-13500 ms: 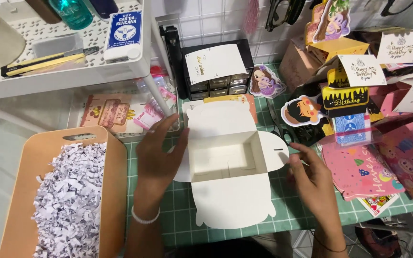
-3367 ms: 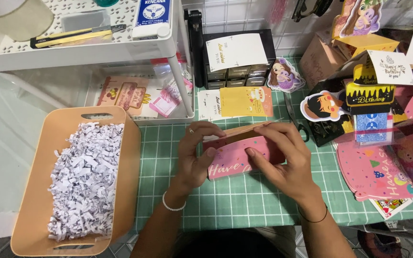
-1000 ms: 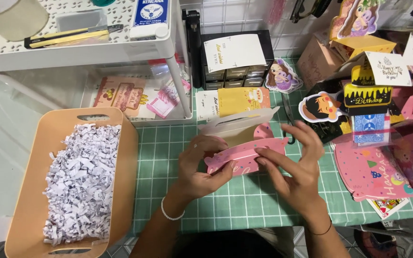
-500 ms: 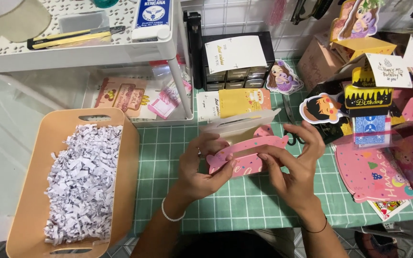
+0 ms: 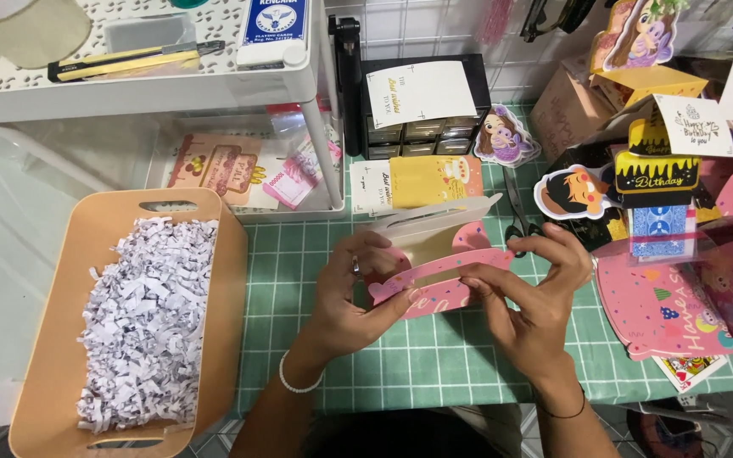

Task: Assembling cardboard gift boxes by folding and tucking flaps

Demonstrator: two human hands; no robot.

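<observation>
Left hand [image 5: 345, 293]: fingers curled round the left end of the pink paper box [image 5: 434, 284], thumb pressing its front flap.
Right hand [image 5: 532, 293]: pinching the box's right end, fingertips on the curved pink flap.
Box position: held just above the green grid worktop [image 5: 434, 365], centre of view.
Box look: pink, dotted, white inside, pale lid flap standing up behind.
Open room: bare mat in front of the hands.
Edges: orange tray [image 5: 231, 280] of shredded paper [image 5: 146, 322] left; pink card sheets [image 5: 663, 309] right; scissors [image 5: 515, 212] just behind.
</observation>
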